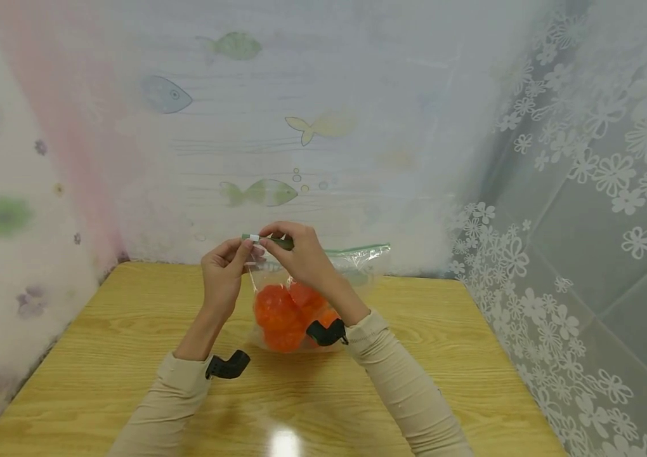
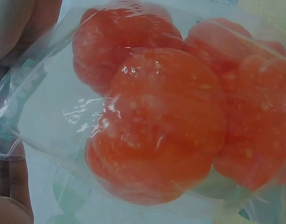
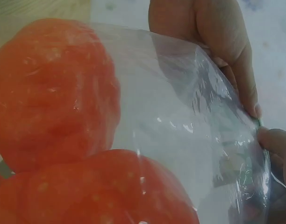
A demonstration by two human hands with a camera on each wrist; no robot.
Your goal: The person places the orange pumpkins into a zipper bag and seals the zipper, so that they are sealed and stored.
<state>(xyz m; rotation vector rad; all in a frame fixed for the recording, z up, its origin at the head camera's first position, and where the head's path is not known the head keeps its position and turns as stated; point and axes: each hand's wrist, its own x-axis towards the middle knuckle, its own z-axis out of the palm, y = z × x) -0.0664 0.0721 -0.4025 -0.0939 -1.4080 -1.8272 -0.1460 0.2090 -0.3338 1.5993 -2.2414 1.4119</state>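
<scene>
A clear zip bag (image 1: 366, 257) with a green zip along its top edge hangs between the two hands over the wooden table. Several lumpy orange-red tomatoes (image 1: 280, 311) fill its lower part; they show large through the plastic in both wrist views. My left hand (image 1: 222, 270) pinches the bag's left top corner, thumb uppermost. Close beside it, my right hand (image 1: 300, 254) pinches the green zip, its fingertips right at the small white slider (image 1: 254, 238). Toward the right the zip line runs on loosely, with the plastic creased below it.
The wooden table (image 1: 415, 355) reaches back to a wall covering (image 1: 358, 158) printed with fish. White flower patterns mark the panel (image 1: 614, 285) on the right. Black wrist mounts (image 1: 228, 365) stick out from both beige sleeves.
</scene>
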